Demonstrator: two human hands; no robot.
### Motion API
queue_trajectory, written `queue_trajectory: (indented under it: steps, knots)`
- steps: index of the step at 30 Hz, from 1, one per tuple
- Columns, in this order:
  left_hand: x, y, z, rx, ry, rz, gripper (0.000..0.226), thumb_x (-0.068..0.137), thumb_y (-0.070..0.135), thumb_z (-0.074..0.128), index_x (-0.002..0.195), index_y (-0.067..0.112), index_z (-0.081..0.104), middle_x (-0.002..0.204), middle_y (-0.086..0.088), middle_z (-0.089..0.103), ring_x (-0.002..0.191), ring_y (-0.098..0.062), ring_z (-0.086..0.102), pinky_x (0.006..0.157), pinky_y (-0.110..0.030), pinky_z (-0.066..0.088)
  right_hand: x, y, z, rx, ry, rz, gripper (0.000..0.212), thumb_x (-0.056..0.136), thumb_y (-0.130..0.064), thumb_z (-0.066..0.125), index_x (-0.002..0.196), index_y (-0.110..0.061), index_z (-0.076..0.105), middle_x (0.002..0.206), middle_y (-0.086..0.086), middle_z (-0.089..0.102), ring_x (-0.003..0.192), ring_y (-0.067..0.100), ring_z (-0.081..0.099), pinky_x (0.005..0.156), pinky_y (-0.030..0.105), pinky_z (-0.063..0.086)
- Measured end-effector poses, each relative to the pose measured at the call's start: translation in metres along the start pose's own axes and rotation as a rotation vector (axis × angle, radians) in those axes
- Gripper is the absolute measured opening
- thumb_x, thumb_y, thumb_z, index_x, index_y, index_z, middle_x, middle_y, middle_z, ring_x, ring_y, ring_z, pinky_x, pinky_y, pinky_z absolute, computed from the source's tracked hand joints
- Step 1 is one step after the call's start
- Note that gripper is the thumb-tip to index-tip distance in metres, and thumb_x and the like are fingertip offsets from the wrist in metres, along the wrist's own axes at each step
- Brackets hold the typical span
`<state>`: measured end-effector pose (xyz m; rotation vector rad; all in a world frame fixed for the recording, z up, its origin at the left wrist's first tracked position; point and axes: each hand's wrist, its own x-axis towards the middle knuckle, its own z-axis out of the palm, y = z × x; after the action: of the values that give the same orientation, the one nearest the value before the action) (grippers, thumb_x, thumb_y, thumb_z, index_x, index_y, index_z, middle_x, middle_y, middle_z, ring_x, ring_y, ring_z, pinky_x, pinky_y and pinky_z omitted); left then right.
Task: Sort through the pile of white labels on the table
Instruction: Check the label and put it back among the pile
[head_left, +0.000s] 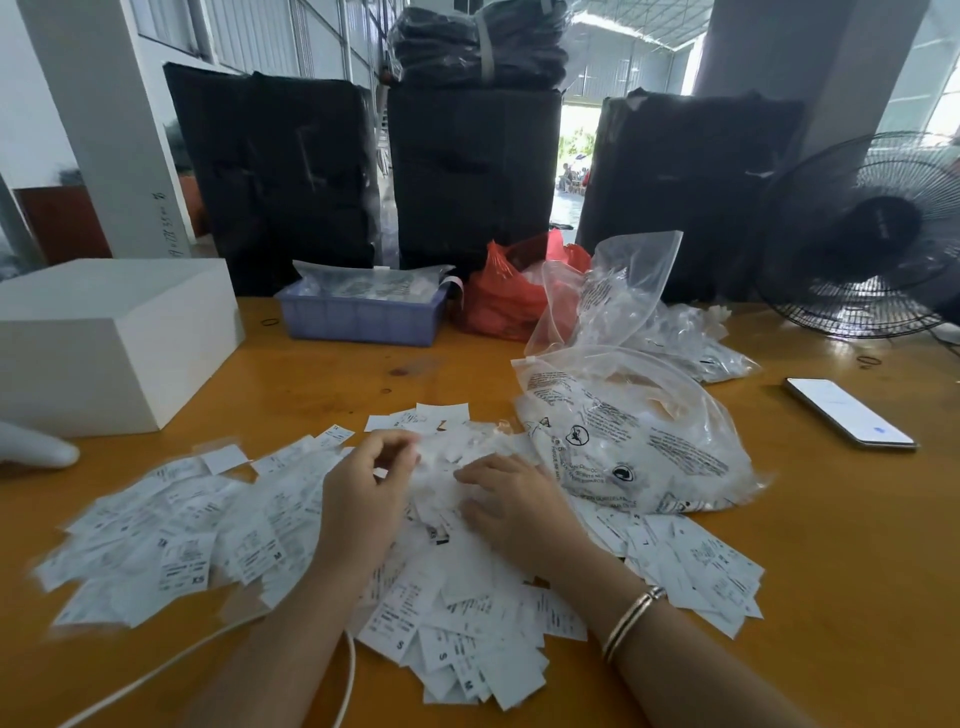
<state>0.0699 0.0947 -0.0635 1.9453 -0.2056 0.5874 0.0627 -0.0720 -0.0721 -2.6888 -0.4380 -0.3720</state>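
A wide pile of white labels (187, 540) with black print and size letters covers the near part of the wooden table (841, 545). My left hand (363, 499) hovers over the pile's middle with its fingers curled; the picture is blurred there, so I cannot tell whether it holds a label. My right hand (514, 506) lies flat on the labels just to the right, fingers spread and pointing left. A bracelet sits on the right wrist.
A clear printed plastic bag (639, 436) full of labels lies right of my hands, more bags behind it. A phone (852, 413) lies at right. A white box (104, 338), blue bin (363, 317), red bag (509, 301) and fan (872, 234) stand further back. A white cable (171, 670) crosses the near edge.
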Motion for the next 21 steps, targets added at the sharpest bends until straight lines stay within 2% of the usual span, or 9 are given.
queue_trajectory:
  steps: [2, 4, 7, 11, 14, 17, 19, 21]
  knots:
    - [0.0004, -0.0006, 0.0000, 0.011, 0.010, 0.007, 0.011, 0.092, 0.019, 0.058, 0.096, 0.026, 0.066, 0.084, 0.016, 0.066, 0.084, 0.010, 0.056, 0.063, -0.003, 0.043, 0.0015, -0.0042, 0.0037, -0.119, -0.032, -0.059, 0.040, 0.095, -0.037, 0.043, 0.133, -0.026, 0.050, 0.137, -0.008, 0.051, 0.124, 0.016, 0.042, 0.102, 0.034, 0.028]
    - [0.0003, -0.0008, 0.0003, 0.019, 0.023, 0.017, 0.011, 0.092, 0.019, 0.058, 0.095, 0.025, 0.066, 0.084, 0.018, 0.064, 0.084, 0.011, 0.055, 0.063, -0.003, 0.042, 0.0016, -0.0076, 0.0055, -0.188, -0.034, -0.101, 0.036, 0.097, -0.036, 0.038, 0.126, -0.024, 0.055, 0.130, -0.005, 0.057, 0.119, 0.019, 0.045, 0.099, 0.036, 0.032]
    - [0.0002, -0.0012, 0.0008, 0.001, 0.043, -0.006, 0.009, 0.092, 0.022, 0.057, 0.091, 0.025, 0.065, 0.083, 0.019, 0.063, 0.085, 0.013, 0.054, 0.063, -0.002, 0.042, 0.0008, -0.0095, 0.0047, -0.200, -0.012, -0.121, 0.035, 0.100, -0.034, 0.036, 0.123, -0.023, 0.060, 0.120, -0.002, 0.062, 0.114, 0.020, 0.048, 0.095, 0.035, 0.033]
    - [0.0009, -0.0018, 0.0011, -0.053, 0.037, -0.034, 0.009, 0.092, 0.022, 0.057, 0.089, 0.027, 0.064, 0.086, 0.020, 0.067, 0.085, 0.011, 0.058, 0.063, -0.005, 0.044, 0.0010, -0.0095, 0.0006, -0.205, 0.005, -0.142, 0.035, 0.101, -0.031, 0.036, 0.122, -0.021, 0.062, 0.117, -0.001, 0.064, 0.110, 0.020, 0.050, 0.094, 0.033, 0.033]
    - [0.0002, -0.0009, 0.0021, -0.059, 0.024, -0.028, 0.008, 0.092, 0.021, 0.058, 0.088, 0.025, 0.063, 0.084, 0.018, 0.068, 0.083, 0.009, 0.060, 0.063, -0.005, 0.045, 0.0000, -0.0101, -0.0025, -0.037, 0.111, -0.116, 0.030, 0.100, -0.021, 0.043, 0.120, -0.016, 0.064, 0.111, 0.002, 0.068, 0.105, 0.020, 0.054, 0.092, 0.029, 0.036]
    - [-0.0005, 0.0010, 0.0023, -0.058, 0.011, -0.018, 0.009, 0.092, 0.019, 0.059, 0.090, 0.027, 0.060, 0.083, 0.017, 0.068, 0.082, 0.011, 0.060, 0.063, -0.003, 0.046, -0.0023, -0.0088, -0.0044, 0.133, 0.271, -0.029, 0.026, 0.095, -0.014, 0.050, 0.116, -0.017, 0.066, 0.102, 0.001, 0.069, 0.097, 0.017, 0.055, 0.088, 0.033, 0.043]
    - [-0.0005, 0.0014, 0.0022, -0.060, 0.006, -0.017, 0.012, 0.092, 0.017, 0.059, 0.090, 0.029, 0.059, 0.083, 0.016, 0.068, 0.082, 0.012, 0.059, 0.063, -0.002, 0.045, -0.0029, -0.0057, -0.0031, 0.041, 0.210, -0.028, 0.028, 0.096, -0.024, 0.049, 0.120, -0.022, 0.062, 0.110, -0.004, 0.064, 0.104, 0.014, 0.052, 0.093, 0.033, 0.039]
    - [-0.0010, 0.0016, 0.0026, -0.060, 0.005, -0.020, 0.013, 0.092, 0.016, 0.060, 0.091, 0.028, 0.060, 0.084, 0.015, 0.068, 0.083, 0.013, 0.059, 0.064, -0.001, 0.044, -0.0023, -0.0039, 0.0006, -0.155, 0.052, -0.060, 0.035, 0.096, -0.040, 0.043, 0.123, -0.025, 0.059, 0.121, -0.007, 0.056, 0.113, 0.013, 0.046, 0.097, 0.033, 0.033]
